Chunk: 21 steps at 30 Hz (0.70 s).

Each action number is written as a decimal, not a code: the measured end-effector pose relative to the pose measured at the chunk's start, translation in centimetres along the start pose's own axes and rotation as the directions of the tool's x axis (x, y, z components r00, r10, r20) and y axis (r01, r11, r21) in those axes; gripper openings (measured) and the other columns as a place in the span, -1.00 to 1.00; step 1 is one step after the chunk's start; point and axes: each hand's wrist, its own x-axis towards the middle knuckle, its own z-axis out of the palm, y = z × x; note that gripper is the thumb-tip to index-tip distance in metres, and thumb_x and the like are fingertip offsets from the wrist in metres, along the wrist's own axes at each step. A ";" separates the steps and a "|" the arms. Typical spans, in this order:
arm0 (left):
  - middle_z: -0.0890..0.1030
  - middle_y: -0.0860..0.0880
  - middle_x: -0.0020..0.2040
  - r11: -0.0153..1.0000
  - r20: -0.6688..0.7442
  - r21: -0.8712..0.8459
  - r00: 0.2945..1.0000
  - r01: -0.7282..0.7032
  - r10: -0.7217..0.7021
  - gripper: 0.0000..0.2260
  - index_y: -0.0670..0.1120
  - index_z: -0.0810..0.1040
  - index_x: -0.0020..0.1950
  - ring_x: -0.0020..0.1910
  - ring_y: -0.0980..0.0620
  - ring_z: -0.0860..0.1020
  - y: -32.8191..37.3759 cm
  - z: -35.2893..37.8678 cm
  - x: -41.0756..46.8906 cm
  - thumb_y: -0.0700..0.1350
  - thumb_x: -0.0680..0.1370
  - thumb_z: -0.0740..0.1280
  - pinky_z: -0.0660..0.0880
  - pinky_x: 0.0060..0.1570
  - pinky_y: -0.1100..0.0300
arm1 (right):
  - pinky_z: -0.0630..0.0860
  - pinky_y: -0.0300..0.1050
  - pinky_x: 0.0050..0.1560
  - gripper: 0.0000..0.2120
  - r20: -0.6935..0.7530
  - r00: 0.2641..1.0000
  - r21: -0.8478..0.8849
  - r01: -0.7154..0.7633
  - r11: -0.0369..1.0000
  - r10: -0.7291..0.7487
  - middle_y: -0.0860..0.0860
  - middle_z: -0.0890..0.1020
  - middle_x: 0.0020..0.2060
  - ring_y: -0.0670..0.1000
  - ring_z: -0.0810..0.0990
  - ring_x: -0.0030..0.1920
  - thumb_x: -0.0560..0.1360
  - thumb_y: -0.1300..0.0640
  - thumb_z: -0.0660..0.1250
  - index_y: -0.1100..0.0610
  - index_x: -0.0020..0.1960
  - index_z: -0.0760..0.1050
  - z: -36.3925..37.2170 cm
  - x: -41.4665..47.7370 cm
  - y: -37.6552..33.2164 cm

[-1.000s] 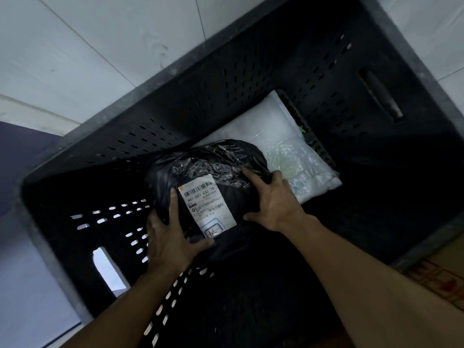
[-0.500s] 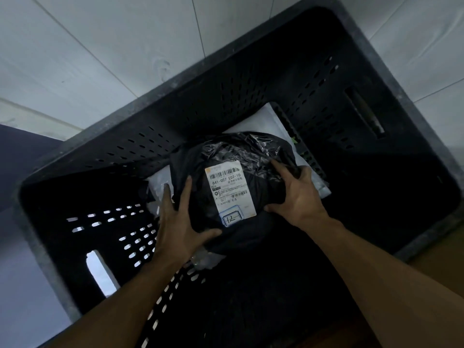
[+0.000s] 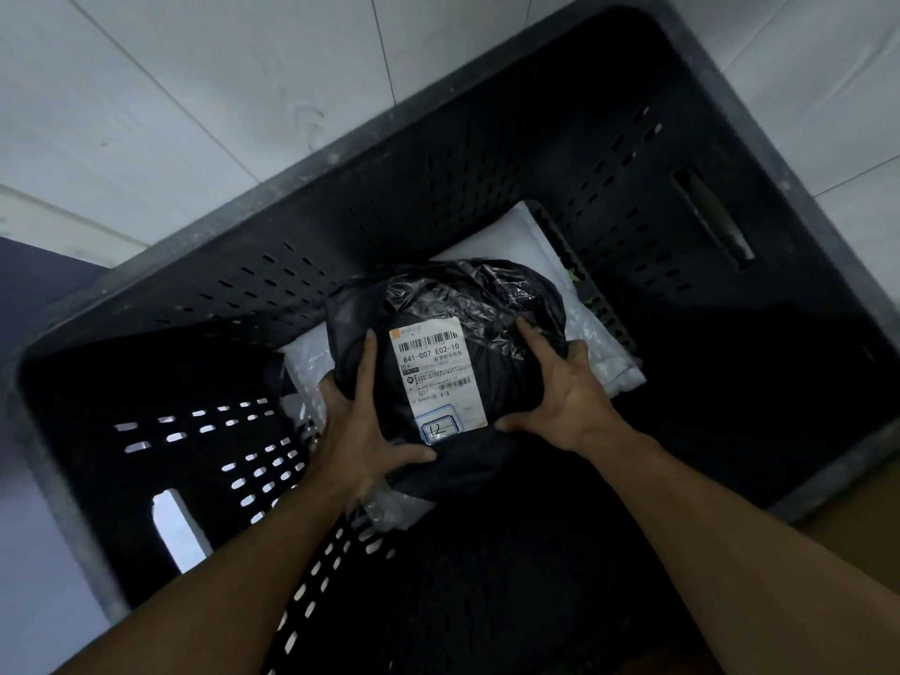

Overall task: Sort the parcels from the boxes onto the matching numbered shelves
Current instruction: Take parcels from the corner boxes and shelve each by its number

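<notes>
Two bare forearms are angling in from the bottom edge, both ending inside a black plastic crate (image 3: 438, 187). The left grip (image 3: 360, 431) is clamping the near-left side of a black parcel (image 3: 487, 304), fingers spread up its face and thumb hooking under the near edge. The right grip (image 3: 570, 401) is clamping the right side, index finger lying along the top and thumb tucking under the near corner. Both are closing on the parcel, one each side.

The parcel is looking soft and rounded, like a stuffed bag. Its far half is showing glossy, wrinkled film and its near half is showing matte black. A white rectangular label (image 3: 438, 377) is sitting flat on top between the two grips, showing barcodes, the print "841-G07 E02-10" and a handwritten "12" in a blue-outlined box at the near end. Crinkly clear plastic (image 3: 384, 509) is sticking out just under the left wrist.

The parcel is sitting low inside the crate, over a white padded parcel (image 3: 496, 231) that is flat and pillow-like and is poking out on the far, left and right sides. I cannot tell whether they are touching.

The crate walls are showing rows of slotted holes, with a handle cutout (image 3: 178, 528) on the left wall and a handle slot (image 3: 711, 221) on the right wall. The rim is looking scuffed and grey. Pale smooth floor tiles (image 3: 195, 90) with thin joints are lying beyond it.
</notes>
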 end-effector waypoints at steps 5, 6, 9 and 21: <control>0.05 -0.06 0.41 0.999 -0.015 0.048 1.000 -0.010 0.011 0.34 0.27 -0.23 0.58 0.45 -0.14 0.21 0.1 -0.3 -0.8 -0.06 0.16 0.71 0.31 0.40 0.01 | 0.39 -0.17 0.32 0.16 -0.049 0.999 -0.003 0.008 1.000 -0.009 0.14 0.15 0.43 0.18 0.48 0.32 0.28 0.06 0.67 -0.23 0.61 -0.03 -0.3 -0.7 -0.2; 0.05 -0.07 0.41 0.998 -0.016 0.064 1.000 -0.013 0.014 0.33 0.27 -0.22 0.59 0.45 -0.16 0.23 0.3 -0.5 -1.0 -0.04 0.16 0.71 0.33 0.39 -0.02 | 0.40 -0.18 0.31 0.16 -0.058 0.998 -0.016 0.014 1.000 -0.015 0.13 0.16 0.41 0.17 0.49 0.31 0.28 0.06 0.67 -0.21 0.61 -0.02 -0.5 -0.8 -0.2; 0.07 -0.10 0.41 0.991 -0.049 0.126 0.998 -0.040 0.047 0.30 0.26 -0.18 0.60 0.44 -0.19 0.25 1.6 -1.5 -1.7 0.04 0.16 0.70 0.37 0.40 -0.08 | 0.37 -0.22 0.32 0.14 -0.064 0.998 -0.078 0.020 0.997 -0.025 0.13 0.15 0.41 0.14 0.47 0.31 0.31 0.07 0.65 -0.13 0.63 -0.04 -1.8 -2.2 -0.7; -0.01 0.06 0.44 0.990 -0.121 0.030 0.983 -0.138 0.141 0.23 0.21 -0.12 0.62 0.53 -0.14 0.13 9.5 -5.5 -7.1 0.05 0.21 0.68 0.20 0.48 0.01 | 0.46 0.03 0.34 0.07 -0.167 0.985 -0.136 0.013 0.991 -0.036 0.09 0.14 0.42 0.20 0.50 0.26 0.37 0.04 0.61 -0.07 0.63 -0.03 -9.9 -10.5 -4.1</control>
